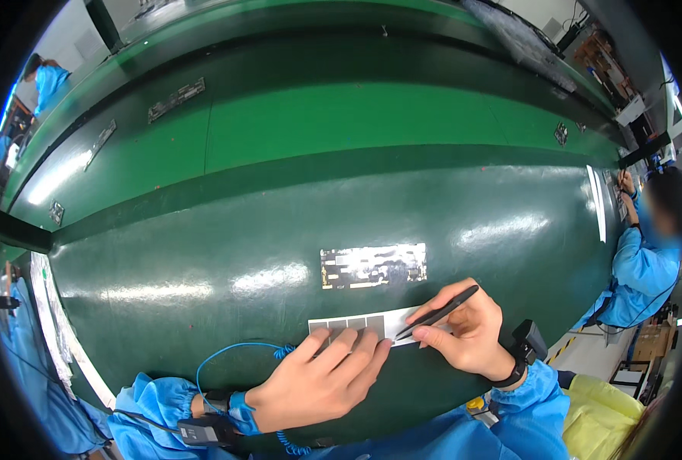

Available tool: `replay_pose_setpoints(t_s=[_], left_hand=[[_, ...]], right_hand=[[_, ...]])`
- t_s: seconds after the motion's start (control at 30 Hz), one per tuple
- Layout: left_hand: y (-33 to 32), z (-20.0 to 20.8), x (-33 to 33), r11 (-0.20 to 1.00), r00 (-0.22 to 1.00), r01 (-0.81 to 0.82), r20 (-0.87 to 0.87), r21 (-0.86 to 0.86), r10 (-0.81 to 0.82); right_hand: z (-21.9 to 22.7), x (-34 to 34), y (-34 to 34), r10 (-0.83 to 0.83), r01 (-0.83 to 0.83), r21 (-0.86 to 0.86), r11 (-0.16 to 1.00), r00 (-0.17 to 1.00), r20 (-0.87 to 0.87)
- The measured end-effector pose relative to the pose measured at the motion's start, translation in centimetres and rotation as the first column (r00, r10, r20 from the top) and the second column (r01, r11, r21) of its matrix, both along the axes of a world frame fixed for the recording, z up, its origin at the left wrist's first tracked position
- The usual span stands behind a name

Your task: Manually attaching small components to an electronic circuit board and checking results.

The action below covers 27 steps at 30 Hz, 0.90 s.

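A white strip of grey rectangular labels (368,322) lies on the green table in front of me. My left hand (322,379) rests on its left part, fingers spread and pressing down, covering some of the labels. My right hand (467,330) is closed around a slim black pointed tool (442,310), a pen or tweezers; I cannot tell which. The tool's tip meets the strip near its middle, and my right fingers touch the strip's bare white right end. Just beyond the strip lies a flat black and silver circuit board (373,266).
A coiled blue cord (237,346) runs from my left wristband. Several boards, such as one at the far left (176,100), lie on the green table (280,222). White strips (596,203) line the right edge. A co-worker in blue (647,261) sits at the right.
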<state>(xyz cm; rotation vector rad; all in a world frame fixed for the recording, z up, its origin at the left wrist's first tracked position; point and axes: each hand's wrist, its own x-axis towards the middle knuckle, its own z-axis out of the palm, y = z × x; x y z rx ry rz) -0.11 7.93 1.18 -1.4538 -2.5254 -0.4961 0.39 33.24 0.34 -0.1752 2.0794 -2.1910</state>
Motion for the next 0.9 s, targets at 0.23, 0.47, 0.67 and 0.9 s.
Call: replay_pose_setpoints(t_s=[0.23,0.47,0.67,0.9], left_hand=[[-0.2,0.4,-0.2,1.000,1.000,0.017,0.023,0.007,-0.017],[-0.6,0.6,-0.5,0.998,0.999,0.049,-0.007,0.040,-0.048],[-1.3,-0.1,-1.1,0.995,0.999,0.052,-0.005,0.088,-0.052],[-3.6,0.6,-5.7,0.983,0.995,-0.097,-0.022,0.158,0.101]], right_hand=[[-0.1,-0.3,0.2,0.063,-0.059,0.060,0.996,0.996,-0.059],[0.6,-0.2,-0.2,0.034,-0.032,-0.025,0.999,0.993,0.111],[2.9,-5.0,-1.4,0.006,-0.005,-0.009,1.000,0.996,0.093],[2.5,-9.1,-4.7,0.101,-0.105,0.046,0.993,0.991,0.083]])
